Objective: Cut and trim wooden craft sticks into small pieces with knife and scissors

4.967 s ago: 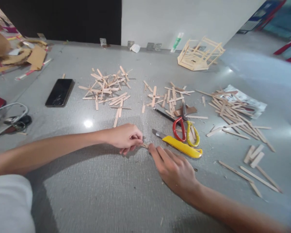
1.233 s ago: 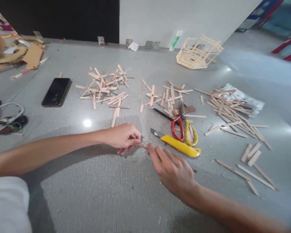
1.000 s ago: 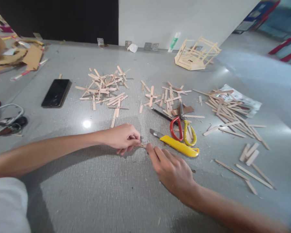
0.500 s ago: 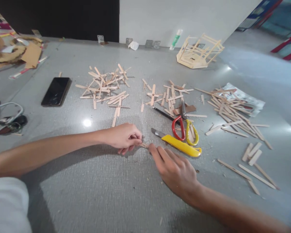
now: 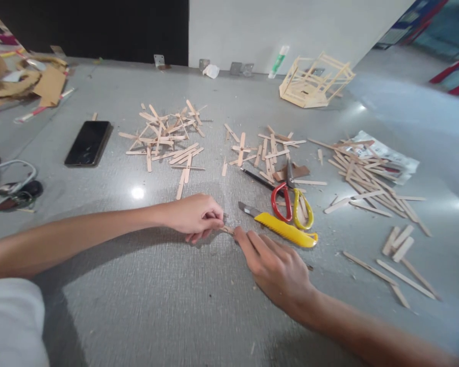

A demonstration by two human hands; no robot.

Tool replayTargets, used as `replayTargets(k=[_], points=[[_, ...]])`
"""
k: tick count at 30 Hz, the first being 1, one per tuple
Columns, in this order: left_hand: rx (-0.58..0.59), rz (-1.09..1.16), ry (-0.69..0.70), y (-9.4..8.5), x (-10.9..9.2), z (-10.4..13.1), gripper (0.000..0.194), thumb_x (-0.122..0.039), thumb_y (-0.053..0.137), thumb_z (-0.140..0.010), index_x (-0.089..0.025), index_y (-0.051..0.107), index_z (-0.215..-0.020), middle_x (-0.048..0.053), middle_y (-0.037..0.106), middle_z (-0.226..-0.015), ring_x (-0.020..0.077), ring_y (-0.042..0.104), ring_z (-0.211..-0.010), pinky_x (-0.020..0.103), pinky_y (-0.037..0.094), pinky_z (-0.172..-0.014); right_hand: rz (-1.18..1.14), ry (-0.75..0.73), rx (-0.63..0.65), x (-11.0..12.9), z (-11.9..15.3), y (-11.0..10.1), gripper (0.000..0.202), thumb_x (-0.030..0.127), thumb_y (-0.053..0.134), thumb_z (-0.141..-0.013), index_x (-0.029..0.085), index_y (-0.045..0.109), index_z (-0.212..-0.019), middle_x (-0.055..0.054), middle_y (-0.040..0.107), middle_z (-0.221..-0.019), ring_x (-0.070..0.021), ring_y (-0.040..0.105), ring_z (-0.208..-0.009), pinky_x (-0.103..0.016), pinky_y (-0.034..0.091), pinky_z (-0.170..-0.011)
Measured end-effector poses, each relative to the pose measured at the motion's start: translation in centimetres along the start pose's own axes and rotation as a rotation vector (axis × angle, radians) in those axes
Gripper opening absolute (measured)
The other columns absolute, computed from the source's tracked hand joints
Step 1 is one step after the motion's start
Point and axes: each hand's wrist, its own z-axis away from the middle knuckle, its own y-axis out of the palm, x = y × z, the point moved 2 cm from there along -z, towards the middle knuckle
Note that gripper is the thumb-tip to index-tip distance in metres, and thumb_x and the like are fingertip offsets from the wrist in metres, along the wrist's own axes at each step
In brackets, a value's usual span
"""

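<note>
Between my two hands, just above the grey table (image 5: 168, 295), is a short piece of popsicle stick (image 5: 226, 230). My left hand (image 5: 199, 216) is closed in a pinch on its left end. The fingertips of my right hand (image 5: 277, 265) close on the other end, mostly hiding it. Right behind my right hand lies a yellow utility knife (image 5: 285, 229) with its blade out, pointing left. Scissors (image 5: 290, 196) with one red and one yellow handle rest beyond the knife. A black pen (image 5: 258, 178) lies beside their blades.
Loose popsicle sticks (image 5: 164, 135) lie at back left, with more sticks (image 5: 371, 178) by a plastic wrapper (image 5: 398, 158) on the right. A stick frame model (image 5: 309, 86) stands near the wall beside a glue tube (image 5: 279, 62). A phone (image 5: 88, 143) lies left.
</note>
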Motion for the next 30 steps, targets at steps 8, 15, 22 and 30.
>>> replayTargets(k=[8,15,22,30], points=[[-0.013,-0.021,-0.016,0.00,-0.08,-0.04,0.037,-0.025,0.049,-0.100,-0.015,0.053,-0.065,0.000,0.059,-0.050,0.0090,0.057,-0.037,0.016,0.045,-0.038,0.014,-0.003,-0.001,0.10,-0.15,0.03,0.026,0.000,0.051,-0.089,0.009,0.069,-0.105,0.001,0.061,-0.068,-0.0113,0.054,-0.058,-0.028,0.038,-0.055],[-0.013,0.001,-0.006,0.05,0.07,-0.06,0.035,-0.026,0.051,-0.098,-0.015,0.053,-0.065,-0.001,0.058,-0.048,0.0088,0.057,-0.036,0.016,0.044,-0.039,-0.003,0.016,0.006,0.03,-0.04,0.12,0.030,-0.002,0.048,-0.088,0.010,0.070,-0.104,0.000,0.063,-0.070,-0.0116,0.055,-0.059,-0.028,0.037,-0.055],[-0.012,-0.009,0.018,0.08,0.16,-0.12,0.036,-0.028,0.051,-0.098,-0.015,0.053,-0.065,0.000,0.059,-0.049,0.0084,0.057,-0.036,0.016,0.044,-0.040,-0.023,0.022,0.003,0.02,-0.14,0.05,0.030,-0.002,0.046,-0.088,0.010,0.070,-0.104,0.000,0.062,-0.070,-0.0116,0.055,-0.058,-0.028,0.037,-0.055],[-0.009,-0.006,0.038,0.00,0.50,-0.10,0.038,-0.033,0.050,-0.099,-0.014,0.055,-0.067,0.000,0.060,-0.050,0.0095,0.058,-0.038,0.017,0.045,-0.041,-0.011,0.007,-0.005,0.08,-0.18,0.04,0.029,-0.003,0.049,-0.086,0.008,0.069,-0.104,0.000,0.063,-0.069,-0.0115,0.056,-0.057,-0.028,0.037,-0.054]])
